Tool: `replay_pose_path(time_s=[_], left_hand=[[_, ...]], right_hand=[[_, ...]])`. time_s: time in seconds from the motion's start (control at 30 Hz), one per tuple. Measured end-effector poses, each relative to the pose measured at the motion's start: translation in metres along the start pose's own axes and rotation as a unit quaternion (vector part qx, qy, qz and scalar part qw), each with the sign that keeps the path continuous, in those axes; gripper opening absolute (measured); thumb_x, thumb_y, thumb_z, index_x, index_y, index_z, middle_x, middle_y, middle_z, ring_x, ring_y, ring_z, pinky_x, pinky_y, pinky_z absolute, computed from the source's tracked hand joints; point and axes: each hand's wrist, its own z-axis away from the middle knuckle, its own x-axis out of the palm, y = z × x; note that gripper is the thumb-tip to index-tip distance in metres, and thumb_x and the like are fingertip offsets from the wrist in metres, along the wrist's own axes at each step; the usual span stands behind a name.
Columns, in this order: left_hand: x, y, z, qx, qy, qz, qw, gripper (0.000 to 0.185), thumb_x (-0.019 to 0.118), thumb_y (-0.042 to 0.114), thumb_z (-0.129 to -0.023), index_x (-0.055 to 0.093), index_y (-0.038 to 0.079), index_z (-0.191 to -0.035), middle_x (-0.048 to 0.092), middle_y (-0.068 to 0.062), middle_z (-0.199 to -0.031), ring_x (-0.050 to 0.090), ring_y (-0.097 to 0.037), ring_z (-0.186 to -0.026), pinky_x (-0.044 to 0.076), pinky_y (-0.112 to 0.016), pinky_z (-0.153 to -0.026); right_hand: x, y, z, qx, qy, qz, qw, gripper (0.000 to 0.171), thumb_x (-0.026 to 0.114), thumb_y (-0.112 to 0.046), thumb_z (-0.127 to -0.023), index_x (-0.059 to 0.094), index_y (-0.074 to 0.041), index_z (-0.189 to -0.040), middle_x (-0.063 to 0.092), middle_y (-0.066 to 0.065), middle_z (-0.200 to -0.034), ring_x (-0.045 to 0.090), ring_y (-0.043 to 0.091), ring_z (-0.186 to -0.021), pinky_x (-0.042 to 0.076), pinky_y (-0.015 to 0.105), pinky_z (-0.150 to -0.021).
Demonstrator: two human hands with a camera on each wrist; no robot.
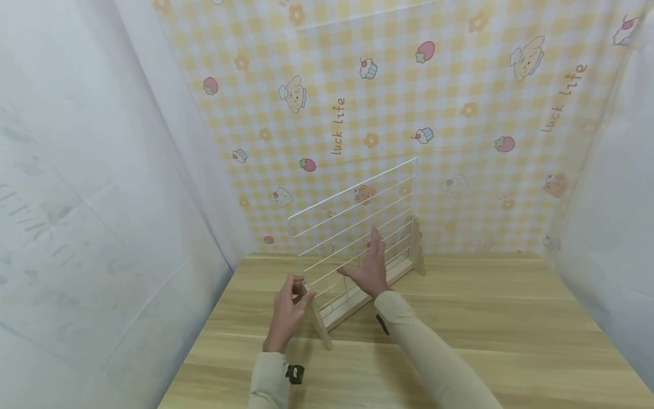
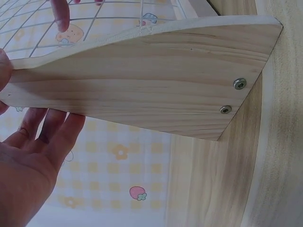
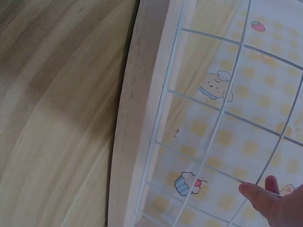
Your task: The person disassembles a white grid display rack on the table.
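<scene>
Left hand grips wooden side panel, likely for steadiness; right hand, fingers spread, near wire grid

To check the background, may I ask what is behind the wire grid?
Behind the wire grid, the checked cloth with printed figures shows through, and lower down, some wooden tabletop. Whatever lies directly behind the right hand and the wooden base bar cannot be seen.

Looks like a small sheet-lined booth; home or studio, can't tell. Yellow-checked cloth with cartoon prints and "luck life" lettering hangs at the back, pale sheeting closes off left and right, wood-grain tabletop fills the space between.
</scene>
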Motion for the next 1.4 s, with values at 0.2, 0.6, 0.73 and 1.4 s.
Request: replay_pose_path(time_s=[0.2,0.6,0.73,1.4], left_hand=[[-0.001,-0.002,0.0,0.001,0.001,0.007,1.0,0.027,0.063,0.013,-0.087,0.05,0.01,-0.111,0.056,-0.004,-0.084,0.057,-0.025,-0.091,0.051,-0.052,-0.09],[0.001,-0.006,-0.002,0.016,0.013,0.012,0.9997,0.029,0.062,0.008,-0.087,0.049,0.007,-0.113,0.054,-0.007,-0.084,0.056,-0.021,-0.083,0.052,-0.05,-0.089],[0.007,-0.024,-0.004,0.018,0.006,0.009,0.9998,0.028,0.062,0.016,-0.088,0.048,0.011,-0.113,0.054,-0.005,-0.087,0.055,-0.016,-0.085,0.053,-0.045,-0.09],[0.003,0.004,0.004,-0.02,-0.002,0.019,0.9996,0.029,0.061,0.014,-0.089,0.049,0.009,-0.114,0.056,-0.009,-0.089,0.058,-0.021,-0.088,0.05,-0.046,-0.095]], right_hand=[[0.002,-0.002,0.0,-0.01,0.014,0.001,1.0,0.13,0.089,-0.028,-0.056,-0.001,-0.023,-0.149,0.034,0.015,-0.129,0.042,0.028,-0.113,0.051,0.039,-0.08],[-0.008,-0.025,-0.017,-0.059,0.043,0.007,0.997,0.129,0.088,-0.034,-0.056,0.001,-0.017,-0.149,0.039,0.016,-0.123,0.042,0.024,-0.105,0.048,0.037,-0.082],[-0.013,-0.034,-0.02,-0.054,0.057,0.011,0.997,0.129,0.089,-0.034,-0.054,0.004,-0.017,-0.149,0.04,0.016,-0.122,0.043,0.024,-0.104,0.049,0.037,-0.08],[-0.051,-0.111,-0.055,-0.108,0.084,0.006,0.991,0.128,0.087,-0.035,-0.056,0.001,-0.019,-0.149,0.04,0.012,-0.115,0.043,0.029,-0.097,0.044,0.032,-0.074]])
